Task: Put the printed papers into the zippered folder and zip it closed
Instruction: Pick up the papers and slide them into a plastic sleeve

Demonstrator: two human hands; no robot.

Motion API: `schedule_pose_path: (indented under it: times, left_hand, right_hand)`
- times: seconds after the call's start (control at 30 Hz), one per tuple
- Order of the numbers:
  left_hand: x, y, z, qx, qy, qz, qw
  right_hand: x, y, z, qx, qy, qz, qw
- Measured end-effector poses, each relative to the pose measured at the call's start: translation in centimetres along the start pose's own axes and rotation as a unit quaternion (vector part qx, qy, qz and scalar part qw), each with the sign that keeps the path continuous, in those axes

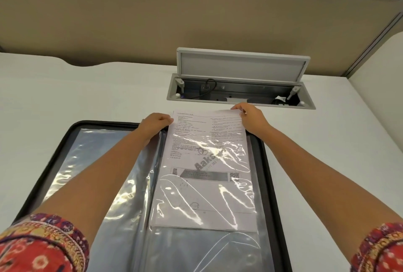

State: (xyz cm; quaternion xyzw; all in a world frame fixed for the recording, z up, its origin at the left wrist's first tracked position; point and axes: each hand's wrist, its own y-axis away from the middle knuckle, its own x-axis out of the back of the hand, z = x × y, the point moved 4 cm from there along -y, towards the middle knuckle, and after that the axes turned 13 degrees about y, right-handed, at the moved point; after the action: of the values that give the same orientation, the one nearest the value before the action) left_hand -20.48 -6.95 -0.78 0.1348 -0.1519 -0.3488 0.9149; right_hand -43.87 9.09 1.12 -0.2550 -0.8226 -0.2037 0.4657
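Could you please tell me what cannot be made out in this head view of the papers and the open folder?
- White printed papers: small text blurred, partly lost under glare from the clear plastic sleeve.
- Black zippered folder: near edge cut off by the frame; zipper pull not visible.
- Left hand: its grip hidden; fingers curl away.
- Grey desk cable box: interior dark.

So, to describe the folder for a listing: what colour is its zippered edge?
Black, seen in the head view along the folder's border.
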Motion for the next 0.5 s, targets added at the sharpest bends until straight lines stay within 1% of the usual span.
schedule_pose_path:
  times: [0.2,0.37,0.5]
  left_hand:
    - [-0.06,-0.36,-0.38,-0.005,-0.038,0.015,0.999]
    - [-0.13,-0.53,-0.53,-0.011,-0.062,0.018,0.998]
    - [-0.12,-0.64,-0.85,-0.019,-0.086,0.039,0.995]
  right_hand:
    - [-0.38,0.73,0.94,-0.006,-0.031,-0.011,0.999]
    - [0.04,0.37,0.50,-0.015,-0.023,0.049,0.998]
    - [-0.09,0.02,0.29,-0.005,0.009,0.020,1.000]
